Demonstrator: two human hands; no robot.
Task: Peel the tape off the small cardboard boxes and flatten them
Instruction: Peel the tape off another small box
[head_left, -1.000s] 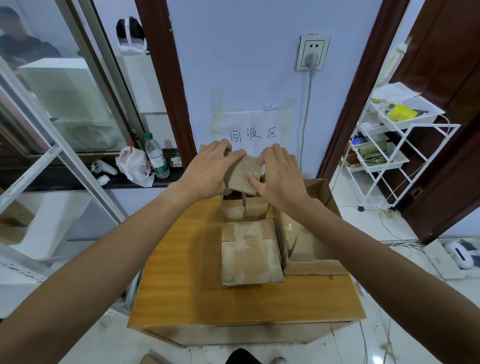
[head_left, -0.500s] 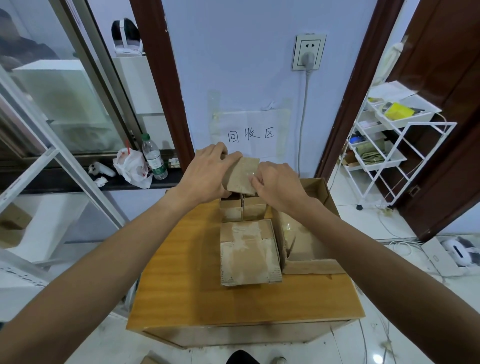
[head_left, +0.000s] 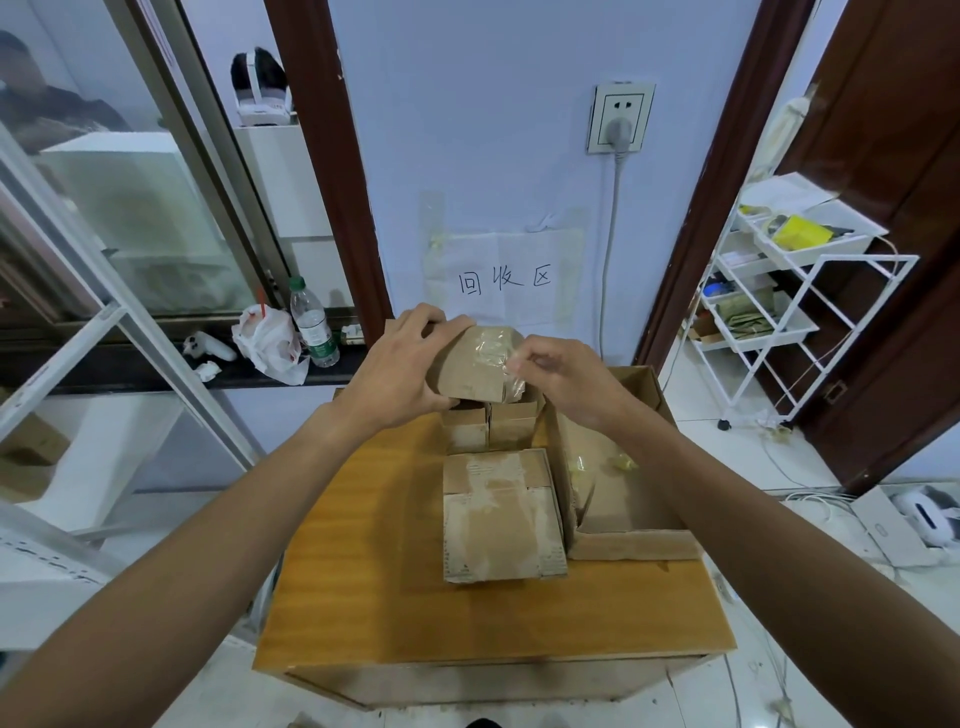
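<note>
Left grip (head_left: 410, 366), fingers curled, clasps the held box (head_left: 475, 364) in the air above the 12 o'clock edge of the table (head_left: 363, 571). Right grip (head_left: 563, 382) pinches a lifted end of clear tape (head_left: 506, 364) between thumb and fingertips at the box's 3 o'clock corner.

Step in hand, as judged: peeling, at an early stage for this box. Most of the glossy strip lies flat on the upper face and the box keeps its shape.

The next move likely calls for a steady pull back along the strip, kept low to the cardboard, while the left grip braces the box. A jerk could tear the film. Flattening would follow.

Count:
- Small boxes, four: one held, two standing boxes (head_left: 465, 428) side by side directly beneath it at 12 o'clock, and one central box (head_left: 501, 514), taped, lying mid-table. None looks flattened.
- Open carton (head_left: 631, 543), one, at 3 o'clock, just beside the central box.
- Tape scraps (head_left: 621, 461) inside the carton, at least two; the exact number is unclear.
</note>
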